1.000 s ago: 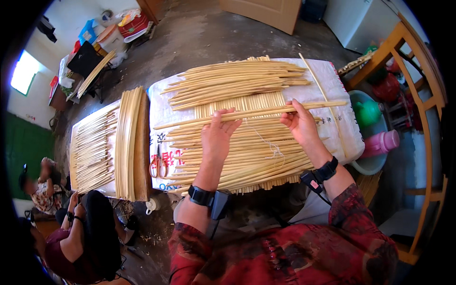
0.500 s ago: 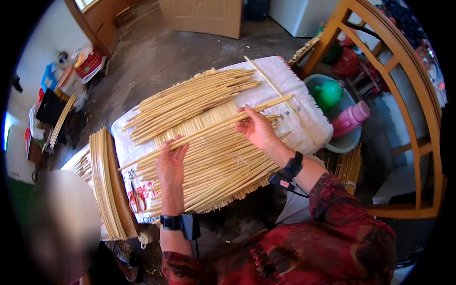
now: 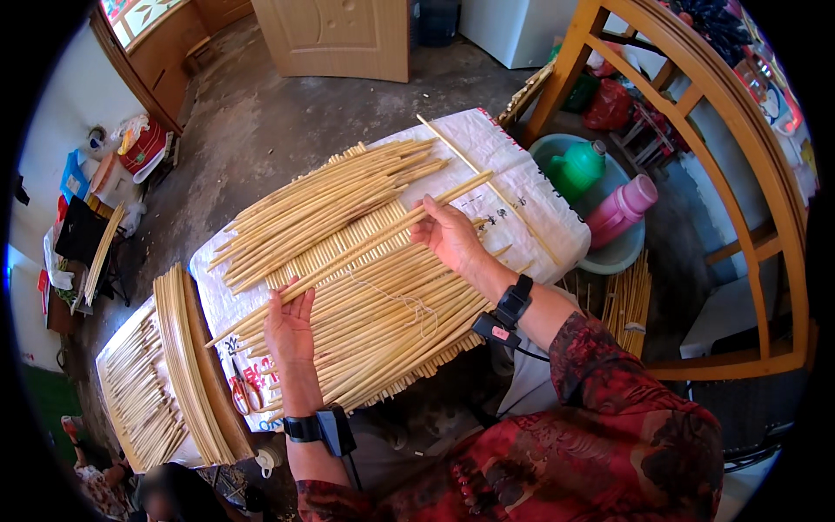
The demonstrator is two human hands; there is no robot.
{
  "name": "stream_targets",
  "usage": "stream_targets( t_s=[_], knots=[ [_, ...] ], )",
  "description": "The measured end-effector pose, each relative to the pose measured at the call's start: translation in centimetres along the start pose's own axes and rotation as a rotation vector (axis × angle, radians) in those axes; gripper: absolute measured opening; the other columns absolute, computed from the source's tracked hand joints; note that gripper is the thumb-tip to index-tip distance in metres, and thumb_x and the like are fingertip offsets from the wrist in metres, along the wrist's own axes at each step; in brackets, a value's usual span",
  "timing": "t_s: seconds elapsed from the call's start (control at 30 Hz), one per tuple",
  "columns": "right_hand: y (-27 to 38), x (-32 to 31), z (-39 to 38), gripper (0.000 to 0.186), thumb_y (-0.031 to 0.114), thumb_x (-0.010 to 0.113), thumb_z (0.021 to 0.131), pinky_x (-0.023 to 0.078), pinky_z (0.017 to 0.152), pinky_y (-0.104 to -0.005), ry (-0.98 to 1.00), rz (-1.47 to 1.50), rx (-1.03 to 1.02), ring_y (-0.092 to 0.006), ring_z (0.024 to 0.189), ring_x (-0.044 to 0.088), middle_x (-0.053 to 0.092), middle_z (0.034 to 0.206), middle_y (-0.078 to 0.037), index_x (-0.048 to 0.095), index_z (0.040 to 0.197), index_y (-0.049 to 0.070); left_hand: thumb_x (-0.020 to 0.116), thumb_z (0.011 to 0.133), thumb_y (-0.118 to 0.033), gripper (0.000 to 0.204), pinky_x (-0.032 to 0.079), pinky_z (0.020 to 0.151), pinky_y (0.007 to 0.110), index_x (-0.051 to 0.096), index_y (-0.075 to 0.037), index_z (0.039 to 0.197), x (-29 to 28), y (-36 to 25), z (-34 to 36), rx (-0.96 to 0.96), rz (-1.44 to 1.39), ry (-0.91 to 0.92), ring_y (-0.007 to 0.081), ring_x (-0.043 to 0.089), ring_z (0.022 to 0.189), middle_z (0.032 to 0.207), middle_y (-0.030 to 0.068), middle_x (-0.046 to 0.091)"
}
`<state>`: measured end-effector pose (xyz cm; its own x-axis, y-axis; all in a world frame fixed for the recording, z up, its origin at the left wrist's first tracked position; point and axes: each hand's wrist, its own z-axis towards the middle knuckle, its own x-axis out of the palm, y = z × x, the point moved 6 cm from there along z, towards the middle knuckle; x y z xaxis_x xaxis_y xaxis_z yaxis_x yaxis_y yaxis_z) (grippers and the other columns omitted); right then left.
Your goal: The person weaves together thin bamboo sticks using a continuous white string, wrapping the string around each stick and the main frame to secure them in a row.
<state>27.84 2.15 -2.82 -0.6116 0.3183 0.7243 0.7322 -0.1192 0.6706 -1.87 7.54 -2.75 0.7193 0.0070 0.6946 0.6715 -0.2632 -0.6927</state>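
My left hand point(image 3: 290, 329) and my right hand point(image 3: 448, 235) pinch a long pale stalk point(image 3: 365, 243), possibly two side by side, raised slantwise over the work. Beneath it lies a mat of stalks point(image 3: 361, 326) on a white cloth point(image 3: 552, 226) with printed marks. Farther back, a loose pile of stalks point(image 3: 322, 213) rests on a flat woven strip point(image 3: 335, 252). A loose white thread point(image 3: 409, 304) curls on the near stalks. Scissors point(image 3: 244, 389) lie by the left edge of the cloth, near my left forearm.
To the left, another board holds a bundle of thin strips point(image 3: 187, 365) and rows of stalks point(image 3: 143, 383). A single stick point(image 3: 487, 187) crosses the cloth's right side. Beyond it stands a basin point(image 3: 639, 239) with a green bottle point(image 3: 578, 170) and pink flask point(image 3: 622, 209), beside a wooden frame point(image 3: 748, 209).
The whole view has shifted, showing more of the left board. A large blurred shape at lower left has gone from there. Both hands keep their hold on the stalk, which stays at the same slant.
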Motion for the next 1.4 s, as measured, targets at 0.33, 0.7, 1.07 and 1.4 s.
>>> stream_targets(
  t_s=[0.33,0.7,1.07,1.4],
  knots=[
    [-0.6,-1.4,1.0,0.019,0.02,0.061,0.084,0.055,0.056,-0.0288,-0.089,-0.051,0.06,-0.0151,0.061,0.061,0.059,0.07,-0.004,0.059,0.091,0.003,0.05,0.09,-0.021,0.023,0.047,0.09,0.044,0.054,0.001,0.095,0.4,0.3,0.1,0.023,0.006,0.057,0.0312,0.055,0.103,0.11,0.0219,0.055],
    [-1.1,-3.4,2.4,0.017,0.019,0.06,0.084,0.055,0.056,-0.03,-0.115,-0.101,0.119,-0.0164,0.062,0.061,0.058,0.072,-0.006,0.058,0.09,0.002,0.047,0.092,-0.018,0.021,0.047,0.09,0.044,0.054,0.0,0.101,0.4,-0.3,-0.4,0.066,-0.051,0.062,0.0327,0.054,0.106,0.107,0.0188,0.057],
    [-1.2,-2.8,1.7,0.017,0.018,0.059,0.085,0.055,0.058,-0.0315,-0.16,-0.093,0.098,-0.0162,0.062,0.06,0.057,0.071,-0.006,0.058,0.09,0.002,0.049,0.091,-0.017,0.021,0.048,0.089,0.044,0.053,0.002,0.1,1.4,1.1,-0.3,-0.034,-0.019,0.076,0.0299,0.056,0.102,0.109,0.0198,0.055],
    [-1.8,-1.8,0.9,0.02,0.02,0.057,0.086,0.056,0.061,-0.0339,-0.134,-0.115,0.067,-0.0164,0.064,0.059,0.056,0.073,-0.007,0.057,0.092,0.001,0.054,0.087,-0.011,0.016,0.052,0.084,0.044,0.052,0.001,0.096,2.4,3.5,0.4,-0.13,0.03,0.019,0.0304,0.059,0.093,0.104,0.0205,0.057]
  ],
)
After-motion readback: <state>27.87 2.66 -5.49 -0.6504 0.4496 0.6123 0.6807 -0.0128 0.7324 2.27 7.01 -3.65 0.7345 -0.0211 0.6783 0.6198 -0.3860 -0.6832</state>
